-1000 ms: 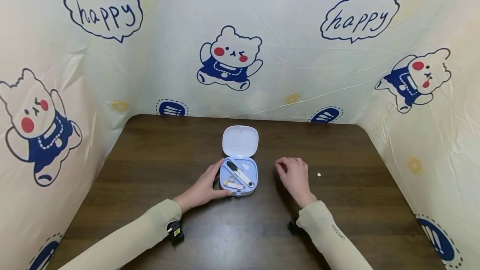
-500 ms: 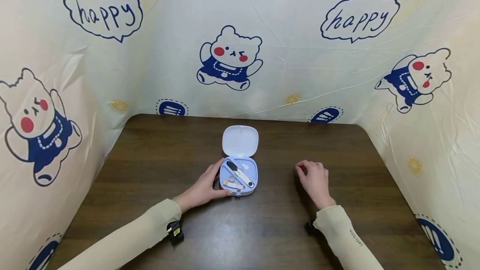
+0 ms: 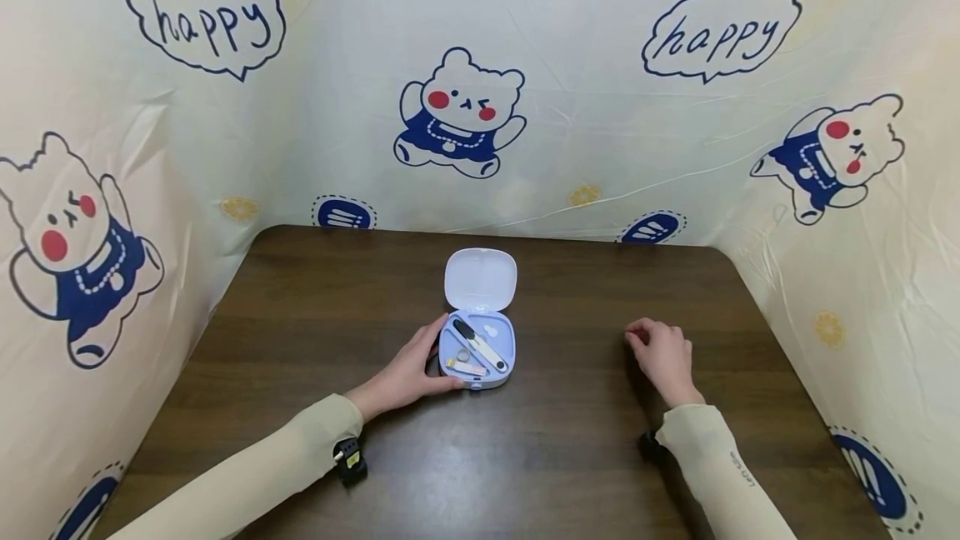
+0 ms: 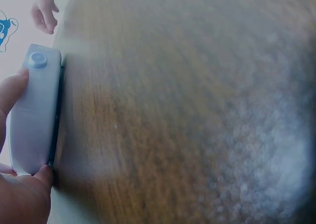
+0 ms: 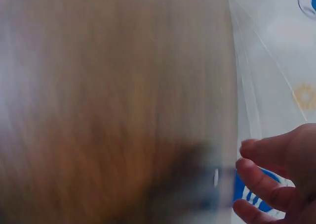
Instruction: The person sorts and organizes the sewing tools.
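Observation:
A small light-blue box [image 3: 477, 384] stands on the table with its whitish lid [image 3: 481, 280] flipped back. Inside lie a slim black-and-white tool [image 3: 482, 347], a small silvery ring [image 3: 463, 355], a pale strip with a yellow end [image 3: 467, 368] and white bits [image 3: 491, 330]. My left hand [image 3: 405, 371] grips the box's left side, thumb at the front by the round catch [image 4: 38, 60]. Well to the right, my right hand [image 3: 664, 361] hovers over the table with loosely bent fingers. In the right wrist view a tiny white piece [image 5: 216, 178] lies near its fingertips.
The dark wooden table [image 3: 337, 273] is enclosed at the back and sides by a pale printed cloth [image 3: 585, 123]. A black wrist device [image 3: 349, 462] sits on the left sleeve, and another [image 3: 651, 447] shows by the right sleeve.
My right hand has moved right, away from the box, to where the tiny white piece lay; the hand hides that spot in the head view. My left hand and the box stay put.

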Demonstrator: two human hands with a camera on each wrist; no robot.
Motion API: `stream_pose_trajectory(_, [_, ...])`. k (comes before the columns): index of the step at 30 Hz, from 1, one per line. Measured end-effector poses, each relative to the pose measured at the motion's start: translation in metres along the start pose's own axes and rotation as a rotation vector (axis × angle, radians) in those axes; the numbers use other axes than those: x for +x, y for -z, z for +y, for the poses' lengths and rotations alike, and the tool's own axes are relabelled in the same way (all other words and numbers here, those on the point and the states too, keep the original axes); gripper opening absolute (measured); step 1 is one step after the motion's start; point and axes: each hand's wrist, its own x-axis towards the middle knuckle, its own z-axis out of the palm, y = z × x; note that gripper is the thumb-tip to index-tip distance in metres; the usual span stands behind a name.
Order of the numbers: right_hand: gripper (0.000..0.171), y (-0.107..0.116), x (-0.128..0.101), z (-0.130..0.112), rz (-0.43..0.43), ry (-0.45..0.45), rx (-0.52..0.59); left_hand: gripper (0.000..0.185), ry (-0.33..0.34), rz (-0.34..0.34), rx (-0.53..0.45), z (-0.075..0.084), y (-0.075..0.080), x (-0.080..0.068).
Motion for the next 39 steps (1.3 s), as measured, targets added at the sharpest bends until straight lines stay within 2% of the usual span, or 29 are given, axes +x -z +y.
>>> stream_pose_trajectory(10, [0.012, 0.014, 0.002, 0.03, -0.099, -0.027, 0.036, 0.113, -0.013, 0.0, 0.003, -0.002, -0.001, 0.001])
stream_pose_trajectory(23, [0.011, 0.012, 0.004, 0.036, -0.178, -0.022, 0.053, 0.113, -0.001, -0.01, -0.003, 0.001, 0.001, 0.001])
stream_pose_trajectory(39, [0.019, 0.008, 0.005, 0.042, -0.117, -0.061, 0.006, 0.112, -0.016, -0.003, 0.007, -0.001, 0.0, 0.001])
